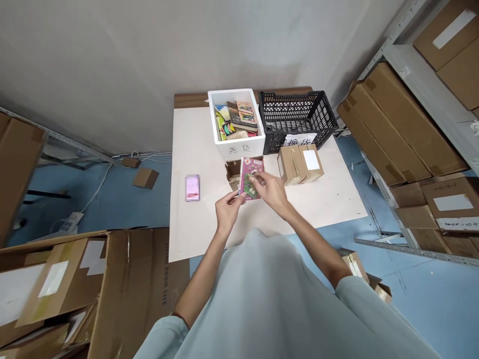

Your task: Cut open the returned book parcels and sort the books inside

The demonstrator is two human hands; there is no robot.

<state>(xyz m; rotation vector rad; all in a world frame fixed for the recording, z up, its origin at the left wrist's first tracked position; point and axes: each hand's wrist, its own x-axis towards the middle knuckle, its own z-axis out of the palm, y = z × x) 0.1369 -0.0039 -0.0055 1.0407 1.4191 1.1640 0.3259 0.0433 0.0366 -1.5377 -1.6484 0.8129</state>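
Observation:
A small purple picture-covered book (247,169) is held up over the front of the white table. At its lower left edge, my left hand (227,208) grips it between thumb and fingers. My right hand (272,190) lies over the right part of the cover, fingers bent and drawn together at its middle; whether they pinch anything there is too small to tell. Behind the book stands an opened small cardboard box (233,168), partly hidden by it, with brown material inside.
A white foam box (239,148) of books stands behind, beside a black plastic crate (275,144) with a paper label. A closed carton (292,164) sits right; a phone-like pink-screened thing (192,188) lies left. Cartons (60,279) fill a large box at lower left; shelves (430,89) flank the right.

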